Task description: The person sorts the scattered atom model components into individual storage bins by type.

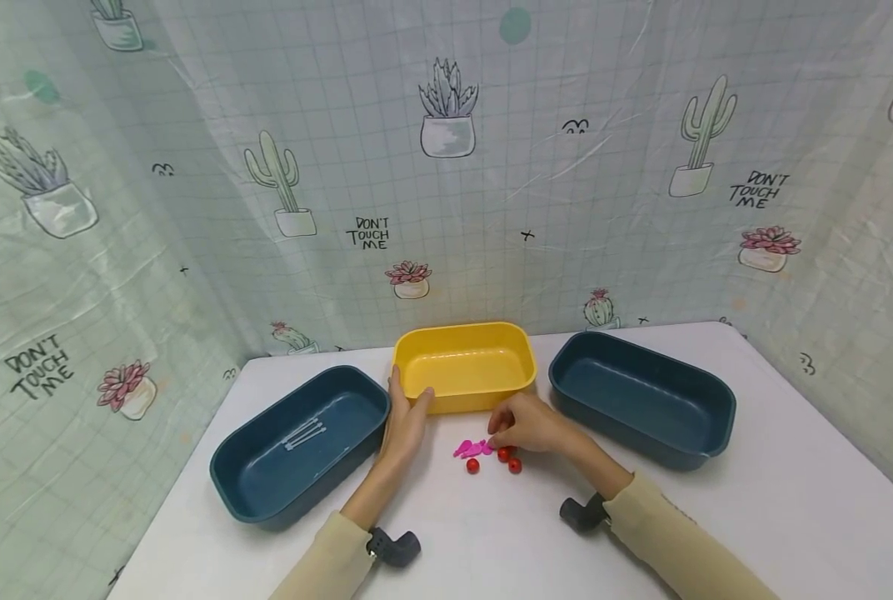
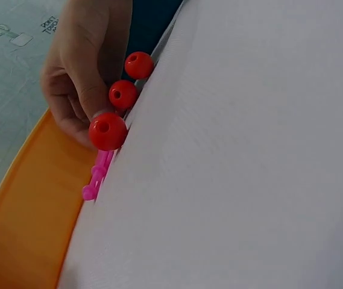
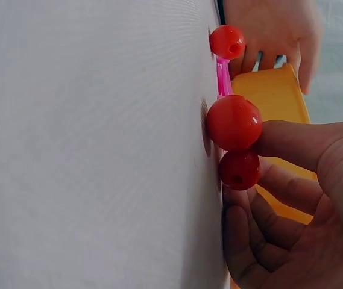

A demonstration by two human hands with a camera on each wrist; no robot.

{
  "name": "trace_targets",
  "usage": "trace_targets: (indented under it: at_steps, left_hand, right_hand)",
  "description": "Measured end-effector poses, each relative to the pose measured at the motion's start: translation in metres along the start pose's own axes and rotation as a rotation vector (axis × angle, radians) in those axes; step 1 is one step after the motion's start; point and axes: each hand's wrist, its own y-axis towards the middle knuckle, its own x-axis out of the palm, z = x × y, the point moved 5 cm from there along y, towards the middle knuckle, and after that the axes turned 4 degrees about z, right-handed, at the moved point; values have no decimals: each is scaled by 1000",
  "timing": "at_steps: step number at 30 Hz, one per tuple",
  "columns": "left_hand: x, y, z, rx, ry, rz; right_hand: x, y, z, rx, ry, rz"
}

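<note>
Near the front of a yellow bin (image 1: 465,402) lie several small pink plastic pieces (image 1: 471,448) and three round red beads with holes, one bead (image 1: 472,466) apart from the other two. My left hand (image 1: 405,425) touches the bin's front left corner, fingers along its side and thumb at the front. Over the small pieces, my right hand (image 1: 531,423) reaches down with bent fingers. In the right wrist view its thumb (image 3: 304,143) is against or just behind a large-looking bead (image 3: 234,123). Beads hide the fingertips, so whether they pinch a pink piece is unclear.
On the left stands a dark blue bin (image 1: 266,492) with several thin white sticks (image 1: 304,433) inside. Another dark blue bin (image 1: 641,400) is at the right, close to my right forearm. A printed curtain (image 1: 491,208) hangs behind the white table (image 1: 491,542).
</note>
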Motion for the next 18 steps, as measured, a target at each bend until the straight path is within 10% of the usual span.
trace_targets:
  at_steps: [18]
  left_hand:
    - [-8,15,-3,76,61,86]
  right_hand:
    - [0,-2,0,-5,13,-14]
